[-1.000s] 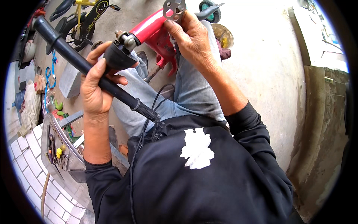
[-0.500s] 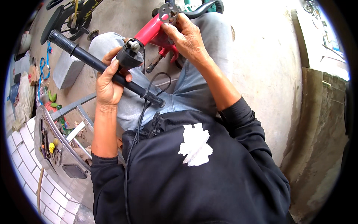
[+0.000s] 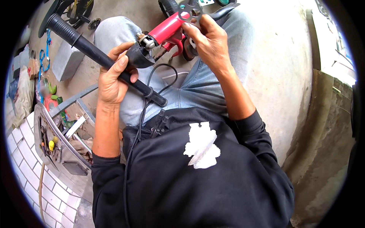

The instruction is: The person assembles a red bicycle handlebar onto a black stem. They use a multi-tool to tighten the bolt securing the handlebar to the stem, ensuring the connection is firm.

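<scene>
My left hand (image 3: 113, 85) is closed round a black handlebar (image 3: 95, 55) with ribbed grips, which slants across my lap. A black cup-shaped cover (image 3: 140, 57) sits beside its fingertips. Just above the cover, a metal bolt and nut (image 3: 146, 40) stick out of the near end of a red tube (image 3: 168, 28). At the tube's far end, my right hand (image 3: 213, 45) pinches a flat grey multi-hole wrench (image 3: 186, 15) between thumb and fingers. The wrench lies against or over that end; the exact contact is hidden. A red lever (image 3: 176, 50) hangs below the tube.
A black cable (image 3: 144, 114) loops over my lap. Left are a grey block (image 3: 67, 62), a metal frame (image 3: 86, 111) and a grey tray (image 3: 68, 152) with small tools. A wheel (image 3: 78, 17) stands at the far left. A low concrete wall (image 3: 315, 140) runs along the right.
My right hand, the wrench and the red tube have shifted to the right. The black cover has tilted and moved slightly right, while my left hand still grips the handlebar.
</scene>
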`<action>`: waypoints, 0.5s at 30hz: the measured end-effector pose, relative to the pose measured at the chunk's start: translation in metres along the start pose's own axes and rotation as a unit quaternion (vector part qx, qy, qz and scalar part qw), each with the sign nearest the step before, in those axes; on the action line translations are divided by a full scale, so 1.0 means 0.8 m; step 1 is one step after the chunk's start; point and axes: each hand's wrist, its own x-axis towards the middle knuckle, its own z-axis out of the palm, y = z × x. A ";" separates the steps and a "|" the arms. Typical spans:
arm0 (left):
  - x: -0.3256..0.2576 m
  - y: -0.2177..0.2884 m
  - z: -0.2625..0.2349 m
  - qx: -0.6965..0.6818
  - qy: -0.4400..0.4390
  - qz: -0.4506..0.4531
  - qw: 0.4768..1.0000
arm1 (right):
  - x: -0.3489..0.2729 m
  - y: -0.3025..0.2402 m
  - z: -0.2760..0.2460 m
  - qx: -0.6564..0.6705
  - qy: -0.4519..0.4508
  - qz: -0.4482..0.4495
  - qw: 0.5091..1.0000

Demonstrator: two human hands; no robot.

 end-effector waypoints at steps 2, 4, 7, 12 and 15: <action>0.003 -0.001 0.003 -0.010 -0.001 0.000 1.000 | -0.010 -0.010 -0.008 0.054 -0.027 0.034 0.998; 0.004 -0.001 -0.001 -0.010 0.008 -0.005 1.000 | -0.021 -0.019 -0.011 0.149 -0.057 0.082 0.984; 0.003 0.001 -0.001 -0.002 0.017 -0.007 1.000 | -0.024 -0.031 -0.013 0.104 -0.077 0.111 0.985; 0.011 0.007 0.004 0.016 0.012 -0.017 1.000 | -0.023 -0.046 -0.027 0.127 -0.171 0.073 0.974; 0.015 0.007 0.002 0.023 0.010 -0.008 1.000 | -0.011 -0.058 -0.034 0.049 -0.170 0.035 0.984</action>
